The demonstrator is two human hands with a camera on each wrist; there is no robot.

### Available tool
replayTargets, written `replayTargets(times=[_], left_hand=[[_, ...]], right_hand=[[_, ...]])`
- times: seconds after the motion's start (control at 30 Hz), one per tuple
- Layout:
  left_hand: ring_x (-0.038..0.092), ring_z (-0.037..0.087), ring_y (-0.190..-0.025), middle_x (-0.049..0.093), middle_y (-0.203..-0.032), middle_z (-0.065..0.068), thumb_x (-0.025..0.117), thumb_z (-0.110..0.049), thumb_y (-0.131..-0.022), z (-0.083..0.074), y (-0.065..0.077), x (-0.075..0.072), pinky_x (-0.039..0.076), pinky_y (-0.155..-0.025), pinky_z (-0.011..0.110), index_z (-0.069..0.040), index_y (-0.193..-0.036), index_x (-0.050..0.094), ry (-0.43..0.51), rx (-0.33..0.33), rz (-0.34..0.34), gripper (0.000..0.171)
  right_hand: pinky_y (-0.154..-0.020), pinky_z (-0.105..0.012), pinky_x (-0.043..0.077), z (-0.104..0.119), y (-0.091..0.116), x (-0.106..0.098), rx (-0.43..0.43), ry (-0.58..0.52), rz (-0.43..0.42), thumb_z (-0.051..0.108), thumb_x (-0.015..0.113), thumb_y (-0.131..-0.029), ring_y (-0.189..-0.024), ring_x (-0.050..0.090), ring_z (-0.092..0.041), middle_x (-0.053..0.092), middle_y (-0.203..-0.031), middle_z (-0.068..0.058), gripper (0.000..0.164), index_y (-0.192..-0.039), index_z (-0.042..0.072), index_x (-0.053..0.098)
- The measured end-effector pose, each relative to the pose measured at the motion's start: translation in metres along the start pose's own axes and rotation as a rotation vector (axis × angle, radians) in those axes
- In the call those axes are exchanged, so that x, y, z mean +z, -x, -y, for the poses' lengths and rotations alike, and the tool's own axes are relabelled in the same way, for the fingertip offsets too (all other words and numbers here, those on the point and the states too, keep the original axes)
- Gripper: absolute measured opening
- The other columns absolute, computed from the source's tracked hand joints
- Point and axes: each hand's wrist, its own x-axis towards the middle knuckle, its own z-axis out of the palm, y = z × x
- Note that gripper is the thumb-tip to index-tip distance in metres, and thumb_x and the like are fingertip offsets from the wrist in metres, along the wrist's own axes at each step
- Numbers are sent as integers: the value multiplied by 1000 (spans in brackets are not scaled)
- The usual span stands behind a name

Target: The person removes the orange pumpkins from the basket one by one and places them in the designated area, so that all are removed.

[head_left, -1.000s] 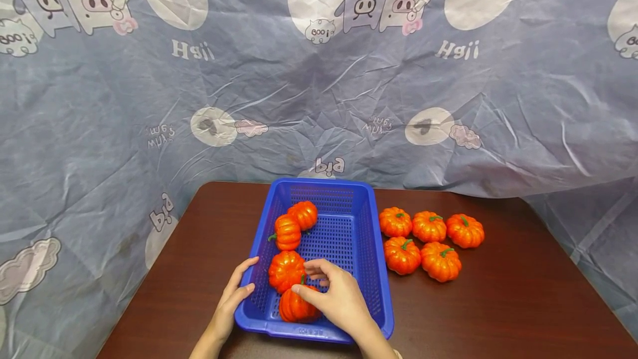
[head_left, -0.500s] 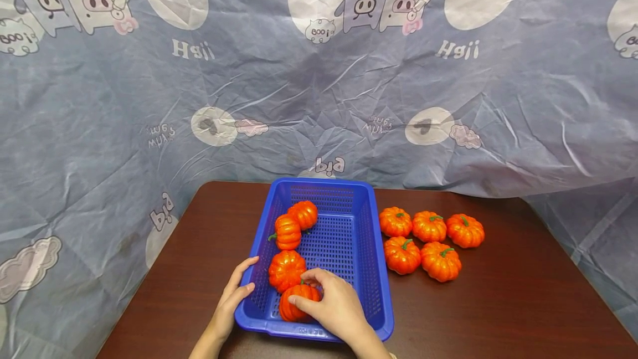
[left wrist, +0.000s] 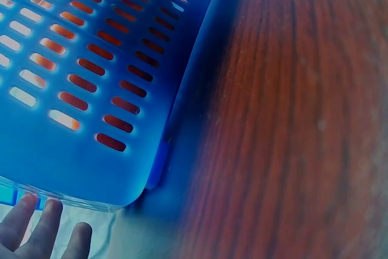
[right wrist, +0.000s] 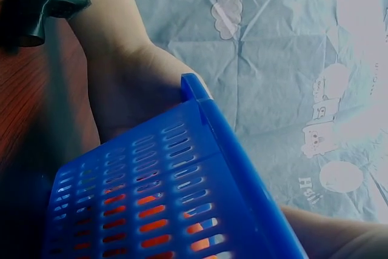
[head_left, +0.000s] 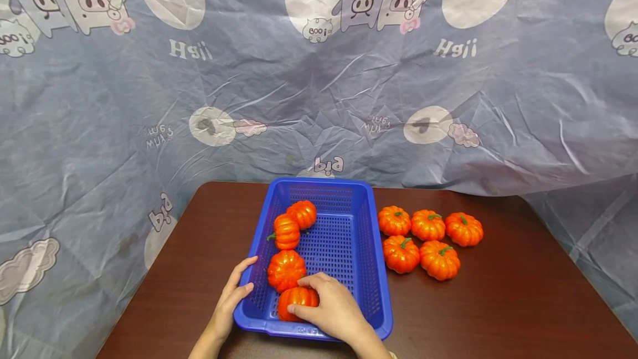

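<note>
Right hand (head_left: 331, 303) pinches 1 orange pumpkin (head_left: 297, 296) at the near end inside the blue basket (head_left: 319, 181); left hand (head_left: 226, 306), fingers spread, touches its left rim. 3 more pumpkins (head_left: 286, 270) lie in there, 5 others (head_left: 440, 261) on the table (head_left: 523, 292) alongside.

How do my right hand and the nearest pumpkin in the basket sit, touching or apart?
Touching. In the head view, the right hand has its thumb against the front of the nearest pumpkin, fingers curled toward its far side.
</note>
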Motion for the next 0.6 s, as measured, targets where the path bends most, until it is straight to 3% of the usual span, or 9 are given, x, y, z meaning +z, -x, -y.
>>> replayTargets(times=[0.23,0.6], left_hand=[[51,33,-110,33,-134,28,34,-9,-96,0,0,0,47,-86,39,-5,-143,27,13,9,12,48],[50,36,-109,32,-135,26,36,-10,-95,-2,1,2,48,-85,40,-8,-142,31,-2,-32,-31,47]], right_hand=[[-72,-29,46,-1,1,0,-28,0,24,45,72,-75,-86,57,-9,60,-92,6,46,-102,9,70],[-74,-30,45,-3,1,0,-36,-14,40,43,74,-74,-87,55,-10,57,-93,7,38,-97,13,68]])
